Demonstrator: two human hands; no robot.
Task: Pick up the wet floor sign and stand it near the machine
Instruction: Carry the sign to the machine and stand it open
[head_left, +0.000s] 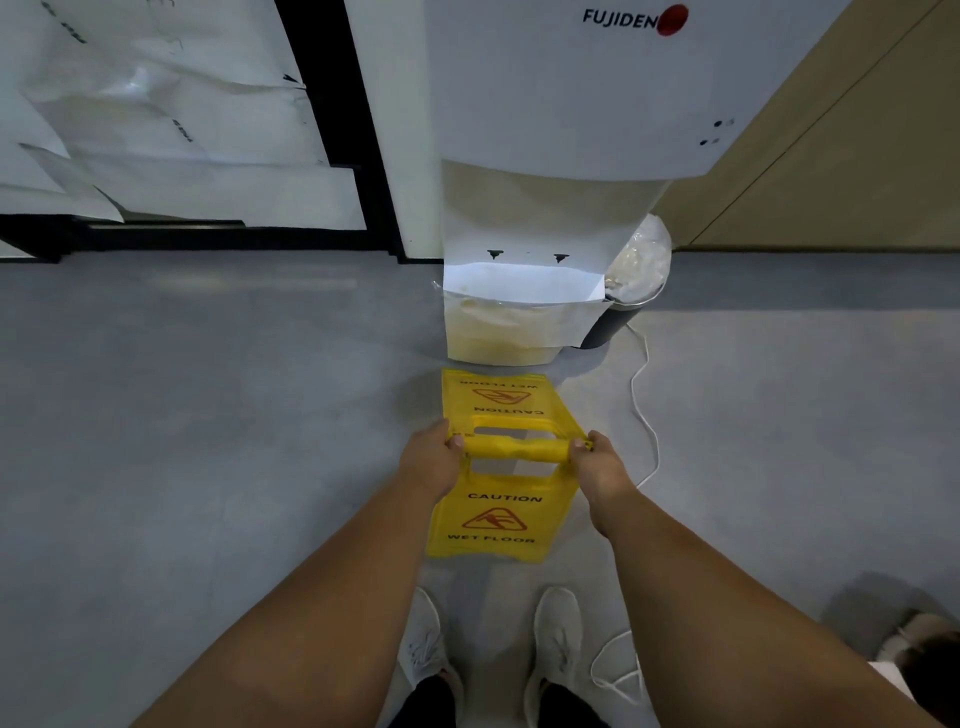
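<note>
Both forearms reach out, left hand (428, 457) and right hand (602, 462) each curled around an end of the wet floor sign (501, 499) hinge (2 panels splayed), presumably steadying it before the machine (571, 104).

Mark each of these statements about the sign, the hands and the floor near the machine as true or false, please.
1. Both hands grip the top handle of the wet floor sign. True: the left hand and right hand hold its two ends.
2. The sign is folded flat. False: its two panels are spread apart.
3. The sign is red. False: it is yellow.
4. A white cable lies on the floor right of the sign. True.
5. The white machine reads FUJIDEN. True.
</note>
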